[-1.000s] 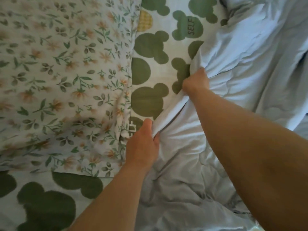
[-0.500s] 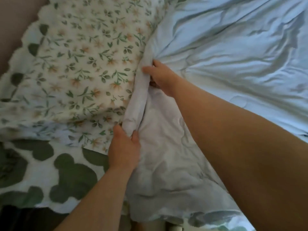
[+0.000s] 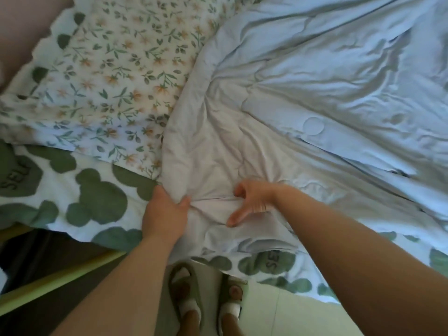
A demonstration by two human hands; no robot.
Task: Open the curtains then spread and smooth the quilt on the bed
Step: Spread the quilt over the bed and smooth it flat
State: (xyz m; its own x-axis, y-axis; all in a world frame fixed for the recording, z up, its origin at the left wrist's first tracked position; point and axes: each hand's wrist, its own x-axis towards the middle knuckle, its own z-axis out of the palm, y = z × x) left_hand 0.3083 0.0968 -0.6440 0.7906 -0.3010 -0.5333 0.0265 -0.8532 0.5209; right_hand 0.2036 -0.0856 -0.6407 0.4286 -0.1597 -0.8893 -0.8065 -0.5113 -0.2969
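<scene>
Two bare hands down on the quilt [image 3: 266,117], low in the middle of the view. Left hand [image 3: 164,214] at the quilt's near left corner, fingers curled tight round a bunch of the cloth, thumb on top, back of the hand toward the camera. Right hand [image 3: 252,202] just beside it, loose and holding nothing: thumb up, fingers [image 3: 236,218] stretched out and down, tips touching the cloth, nothing pinched. Thin tight crease in the cloth between the two hands. Quilt pale blue and white, soft and puffy, full of wrinkles, spread over the middle and right of the sheet [image 3: 97,202], running up and away to the top right corner. Round stitched shape on it, right of the middle. Near edge of the quilt hanging a little over the side, just above the sandals [image 3: 186,299]. Pillow [image 3: 109,81] with small orange flowers and green leaves to the left of the quilt, touching it along one long edge. White sheet with big green blobs, like bear heads, under both, showing at the left and along the near edge, letters "SEL" on two of the blobs (rest of the word too blurry or cut off). Two sandals on the pale floor [image 3: 278,311] at the bottom, toes toward the sheet. Yellow bar [image 3: 60,275] slanting at the lower left, dark space beside it. Plain pinkish patch [image 3: 24,20] at the top left, past the pillow.
</scene>
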